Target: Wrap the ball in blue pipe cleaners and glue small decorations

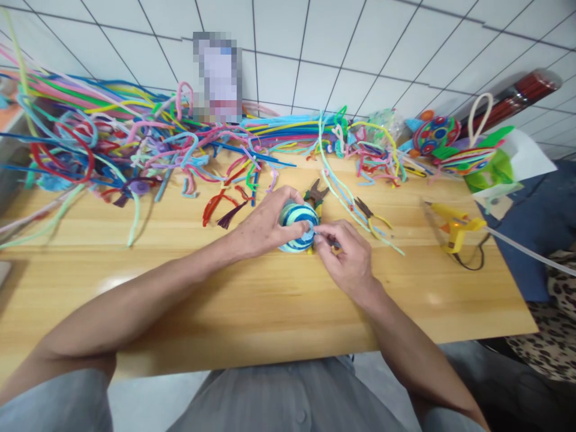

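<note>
A round blue, white and teal coiled pipe-cleaner disc (297, 229) rests on the wooden table (252, 300) in front of me. My left hand (265, 223) curls over its left side and top, fingers closed on it. My right hand (344, 255) pinches the loose end of the pipe cleaner at the disc's right edge, fingertips pressed together.
A tangle of coloured pipe cleaners (135, 144) covers the table's back. Green-handled pliers (317, 195) lie just behind the disc, yellow-handled pliers (371, 216) to its right. A yellow glue gun (454, 228) with cord lies at right. Finished coiled ornaments (441, 141) stand at the back right.
</note>
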